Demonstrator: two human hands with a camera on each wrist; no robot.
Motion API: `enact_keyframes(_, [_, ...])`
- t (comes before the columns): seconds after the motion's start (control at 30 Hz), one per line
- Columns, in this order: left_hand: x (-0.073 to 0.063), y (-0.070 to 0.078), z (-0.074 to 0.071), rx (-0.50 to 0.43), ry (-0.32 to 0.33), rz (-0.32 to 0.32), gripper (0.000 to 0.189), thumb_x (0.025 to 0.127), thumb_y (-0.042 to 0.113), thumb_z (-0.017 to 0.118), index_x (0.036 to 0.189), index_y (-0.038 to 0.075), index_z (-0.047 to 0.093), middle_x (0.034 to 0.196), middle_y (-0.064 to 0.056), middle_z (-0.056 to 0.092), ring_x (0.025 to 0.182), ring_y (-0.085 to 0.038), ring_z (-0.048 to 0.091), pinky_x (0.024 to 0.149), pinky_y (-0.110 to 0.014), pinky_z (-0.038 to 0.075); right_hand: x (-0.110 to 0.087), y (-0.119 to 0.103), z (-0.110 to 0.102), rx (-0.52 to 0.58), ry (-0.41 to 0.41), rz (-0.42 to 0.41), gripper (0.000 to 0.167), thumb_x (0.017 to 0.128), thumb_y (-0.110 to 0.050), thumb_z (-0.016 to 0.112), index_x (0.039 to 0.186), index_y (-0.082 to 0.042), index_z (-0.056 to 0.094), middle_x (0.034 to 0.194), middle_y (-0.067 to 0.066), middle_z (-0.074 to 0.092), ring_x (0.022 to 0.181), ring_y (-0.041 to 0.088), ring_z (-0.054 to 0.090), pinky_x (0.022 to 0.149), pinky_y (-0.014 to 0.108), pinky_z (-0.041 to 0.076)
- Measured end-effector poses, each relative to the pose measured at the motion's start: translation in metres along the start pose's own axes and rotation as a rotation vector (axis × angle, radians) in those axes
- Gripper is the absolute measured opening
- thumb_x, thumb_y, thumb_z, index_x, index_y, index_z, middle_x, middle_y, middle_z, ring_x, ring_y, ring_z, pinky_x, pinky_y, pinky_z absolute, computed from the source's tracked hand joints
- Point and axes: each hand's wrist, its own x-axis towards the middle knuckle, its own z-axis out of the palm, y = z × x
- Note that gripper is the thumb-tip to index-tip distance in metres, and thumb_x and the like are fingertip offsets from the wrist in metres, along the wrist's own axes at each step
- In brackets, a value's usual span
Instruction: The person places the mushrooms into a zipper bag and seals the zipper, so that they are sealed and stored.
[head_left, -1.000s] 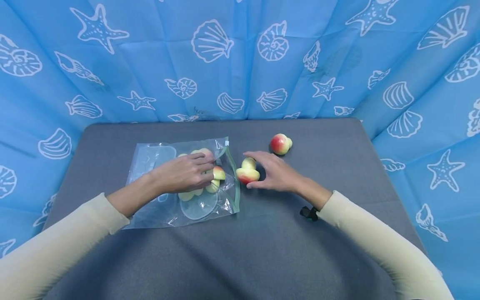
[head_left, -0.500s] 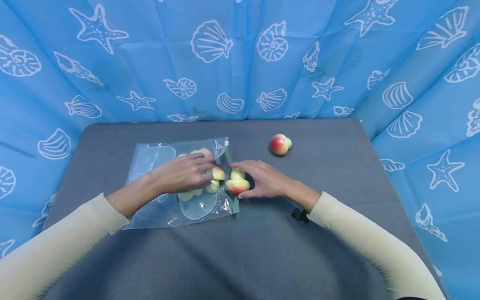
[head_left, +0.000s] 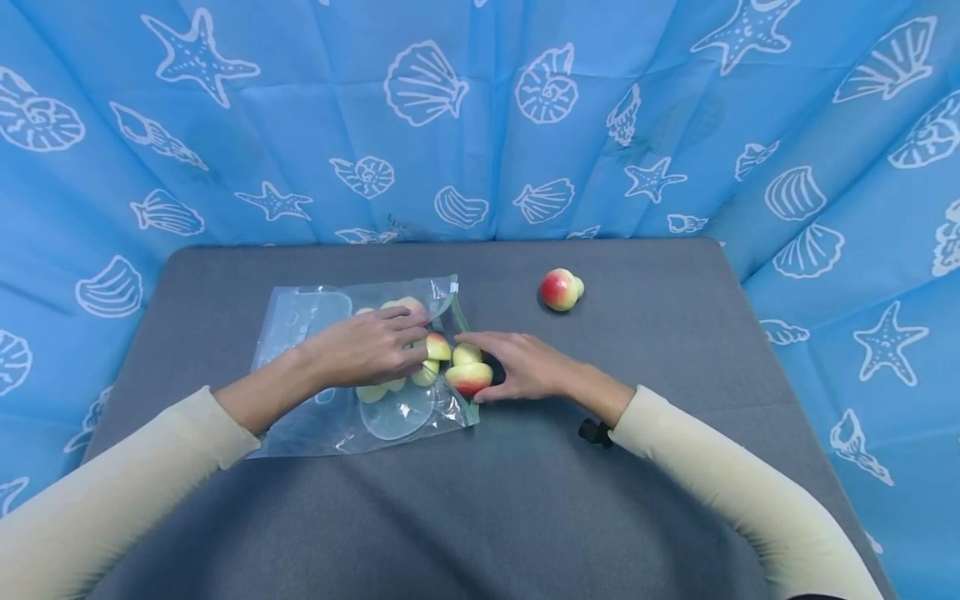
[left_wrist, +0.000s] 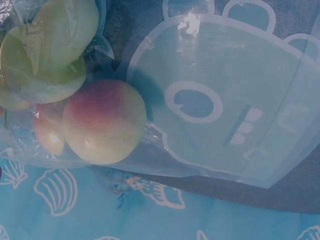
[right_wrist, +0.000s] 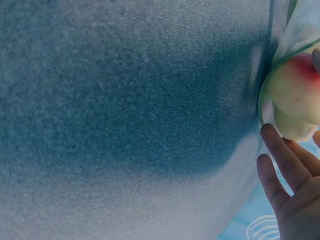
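The right grip [head_left: 528,367] is half closed, thumb and fingers curved round a mushroom [head_left: 470,379] at the open mouth of the clear bag [head_left: 303,432]. The left grip [head_left: 375,346] has its fingers bent over the bag, apparently pinching its upper film. If that film sags, the cap could snag on the green seal [head_left: 473,415]; the bagged mushrooms [head_left: 437,347] just inside might also block it. A loose mushroom [head_left: 560,289] lies apart on the grey surface [head_left: 525,508].

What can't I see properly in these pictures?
Head view: the left hand partly hides red-and-yellow mushroom shapes inside the clear plastic bag.
Left wrist view: the top edge crops the bag's white-outlined print.
Right wrist view: the right edge crops the right hand.
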Motion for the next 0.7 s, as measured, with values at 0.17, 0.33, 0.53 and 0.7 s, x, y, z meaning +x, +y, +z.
enact_keyframes(0.17, [-0.0005, 0.0001, 0.0004, 0.006, 0.005, -0.001, 0.017, 0.092, 0.028, 0.071, 0.094, 0.012, 0.067, 0.107, -0.009, 0.072, 0.105, -0.023, 0.067, 0.101, -0.043, 0.052, -0.0024, 0.0006, -0.0011, 0.019, -0.011, -0.014, 0.072, 0.086, -0.037, 0.078, 0.145, -0.009, 0.048, 0.144, 0.008, 0.054, 0.129, 0.021, 0.053, 0.108, 0.044, 0.046])
enact_keyframes(0.33, [-0.0003, -0.0005, 0.001, 0.019, 0.016, 0.012, 0.016, 0.094, 0.027, 0.069, 0.093, 0.012, 0.066, 0.107, -0.009, 0.071, 0.106, -0.024, 0.066, 0.102, -0.042, 0.052, -0.0026, 0.0022, -0.0029, 0.014, 0.004, -0.025, 0.068, 0.088, -0.031, 0.076, 0.145, -0.008, 0.048, 0.143, 0.009, 0.055, 0.129, 0.021, 0.054, 0.107, 0.042, 0.047])
enact_keyframes(0.53, [0.001, -0.0009, 0.0022, 0.018, 0.026, 0.022, 0.015, 0.093, 0.026, 0.07, 0.092, 0.011, 0.066, 0.107, -0.009, 0.072, 0.107, -0.024, 0.066, 0.101, -0.041, 0.052, 0.0009, 0.0017, -0.0013, 0.014, 0.005, -0.046, 0.066, 0.09, -0.031, 0.073, 0.145, -0.007, 0.047, 0.144, 0.01, 0.055, 0.128, 0.023, 0.055, 0.106, 0.043, 0.048])
enact_keyframes(0.7, [0.0012, -0.0013, 0.0032, 0.004, 0.041, 0.018, 0.015, 0.091, 0.025, 0.072, 0.092, 0.011, 0.066, 0.107, -0.009, 0.072, 0.107, -0.024, 0.066, 0.102, -0.041, 0.051, 0.0042, 0.0013, 0.0008, 0.021, 0.005, -0.036, 0.064, 0.092, -0.03, 0.072, 0.146, -0.006, 0.047, 0.142, 0.01, 0.056, 0.117, 0.02, 0.061, 0.102, 0.041, 0.052])
